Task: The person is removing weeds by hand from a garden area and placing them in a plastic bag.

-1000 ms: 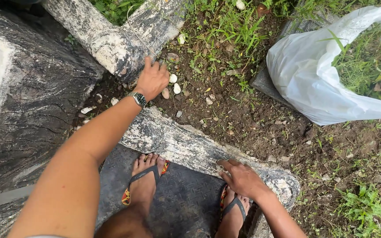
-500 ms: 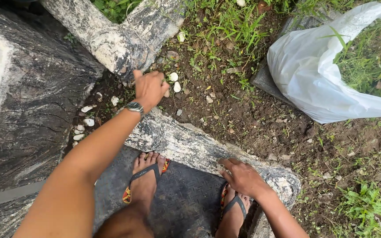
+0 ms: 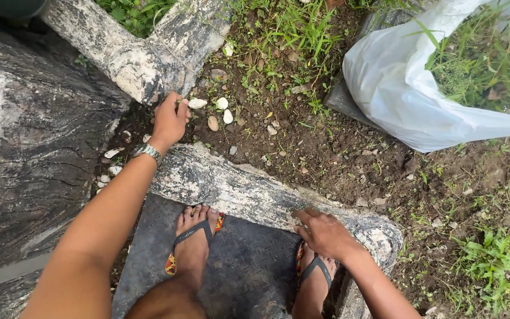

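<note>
We see our left hand (image 3: pixel 169 120) stretched out over the soil (image 3: pixel 337 159), fingers curled into a narrow grip at the foot of the far stone curb (image 3: pixel 143 56); we cannot tell whether anything is pinched inside it. Just beside its fingertips lie 4 pale pebbles (image 3: pixel 198 103): 1 touching or nearly touching the fingers, 2 white ones a little further out, and 1 tan one below them. A few more small white chips sit near the wrist, where we wear 1 watch (image 3: pixel 147 152).

Our right hand (image 3: pixel 324 233) rests flat, fingers spread, on the near stone curb (image 3: pixel 231 186), close to its right end, holding nothing.

Our 2 feet, in 2 sandals (image 3: pixel 193 236), stand on a dark metal plate (image 3: pixel 249 272) behind that curb. 1 white plastic bag (image 3: pixel 402 94) filled with pulled grass lies on the soil at the upper right, well apart from both hands.
</note>
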